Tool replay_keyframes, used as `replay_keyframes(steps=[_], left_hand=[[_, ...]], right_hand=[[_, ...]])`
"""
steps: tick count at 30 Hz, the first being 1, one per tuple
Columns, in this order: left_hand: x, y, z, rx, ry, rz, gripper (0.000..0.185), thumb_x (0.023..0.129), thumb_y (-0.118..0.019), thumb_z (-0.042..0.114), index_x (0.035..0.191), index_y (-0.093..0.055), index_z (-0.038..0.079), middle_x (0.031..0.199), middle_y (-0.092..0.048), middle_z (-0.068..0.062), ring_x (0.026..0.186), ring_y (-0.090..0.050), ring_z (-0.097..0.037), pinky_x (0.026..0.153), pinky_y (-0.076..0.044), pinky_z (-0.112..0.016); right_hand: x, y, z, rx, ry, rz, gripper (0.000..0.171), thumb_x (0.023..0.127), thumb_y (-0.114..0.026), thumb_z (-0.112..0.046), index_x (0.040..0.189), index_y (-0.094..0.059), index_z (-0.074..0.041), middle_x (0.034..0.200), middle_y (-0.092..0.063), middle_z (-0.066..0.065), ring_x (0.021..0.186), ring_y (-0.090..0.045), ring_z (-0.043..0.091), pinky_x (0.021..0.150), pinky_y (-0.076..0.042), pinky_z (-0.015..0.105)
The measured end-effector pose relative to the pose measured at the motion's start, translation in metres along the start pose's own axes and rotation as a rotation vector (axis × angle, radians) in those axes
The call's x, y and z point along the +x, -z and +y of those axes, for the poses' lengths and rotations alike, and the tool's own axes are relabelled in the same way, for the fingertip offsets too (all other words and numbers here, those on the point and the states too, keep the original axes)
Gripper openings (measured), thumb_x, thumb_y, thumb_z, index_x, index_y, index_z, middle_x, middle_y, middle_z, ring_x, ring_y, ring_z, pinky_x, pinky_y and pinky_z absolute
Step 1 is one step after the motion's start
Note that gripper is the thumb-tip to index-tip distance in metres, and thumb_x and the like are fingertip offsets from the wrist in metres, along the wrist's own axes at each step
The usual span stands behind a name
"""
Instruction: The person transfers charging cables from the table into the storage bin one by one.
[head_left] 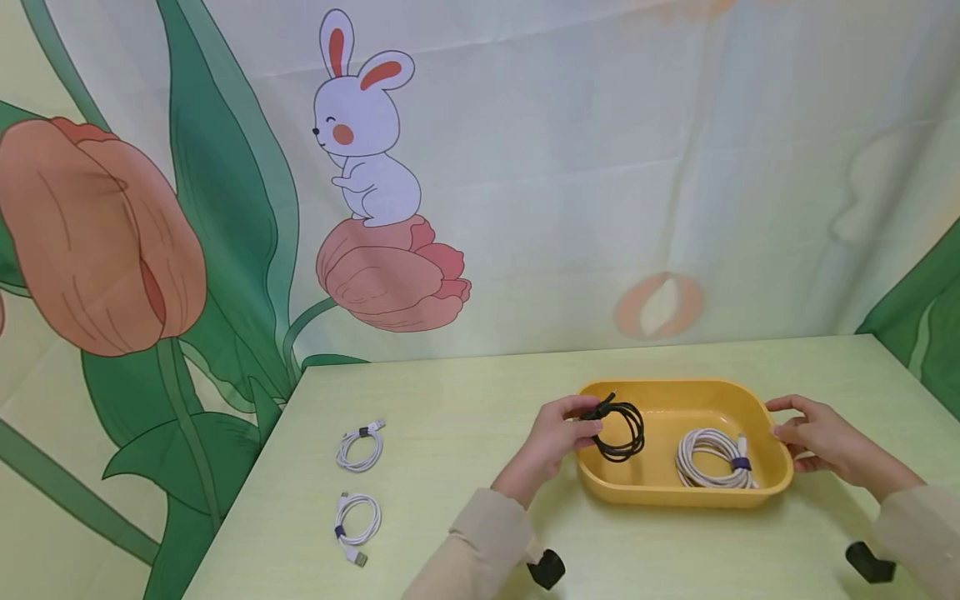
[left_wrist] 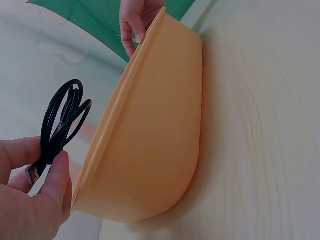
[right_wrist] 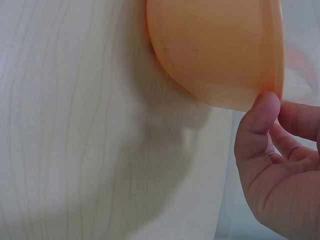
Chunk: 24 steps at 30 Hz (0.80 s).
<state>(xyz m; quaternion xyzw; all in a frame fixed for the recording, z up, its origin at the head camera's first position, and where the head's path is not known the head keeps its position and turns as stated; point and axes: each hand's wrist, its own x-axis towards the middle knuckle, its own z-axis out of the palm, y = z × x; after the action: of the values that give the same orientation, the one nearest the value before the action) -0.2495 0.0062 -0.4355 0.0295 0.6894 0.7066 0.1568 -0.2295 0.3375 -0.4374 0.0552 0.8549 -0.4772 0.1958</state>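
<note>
My left hand pinches a coiled black USB cable between thumb and fingers, at the left end of a yellow plastic basin. In the left wrist view the cable stands as a loop above the rim, its metal plug low among the fingers. At the basin's right end, my right hand holds the rim, with the thumb on the outer wall in the right wrist view. A bundled white cable with a dark strap lies inside the basin, toward its right.
On the table's left side lie two coiled white USB cables, an upper one and a lower one, each with a dark strap. Behind the table hangs a curtain printed with tulips and a rabbit.
</note>
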Motion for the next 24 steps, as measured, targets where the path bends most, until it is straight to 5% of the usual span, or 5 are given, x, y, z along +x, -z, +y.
replay_keyframes(steps=[24], left_hand=[[0.003, -0.025, 0.002, -0.005, 0.006, 0.029, 0.03, 0.078, -0.061, -0.002, 0.107, -0.061, 0.004, 0.101, -0.059, -0.008, 0.079, -0.06, -0.014, 0.072, -0.053, -0.029]], right_hand=[[-0.001, -0.001, 0.001, 0.016, 0.0, -0.009, 0.056, 0.09, -0.046, -0.014, 0.133, -0.015, 0.004, 0.089, -0.052, 0.01, 0.07, -0.051, 0.019, 0.061, -0.051, 0.029]])
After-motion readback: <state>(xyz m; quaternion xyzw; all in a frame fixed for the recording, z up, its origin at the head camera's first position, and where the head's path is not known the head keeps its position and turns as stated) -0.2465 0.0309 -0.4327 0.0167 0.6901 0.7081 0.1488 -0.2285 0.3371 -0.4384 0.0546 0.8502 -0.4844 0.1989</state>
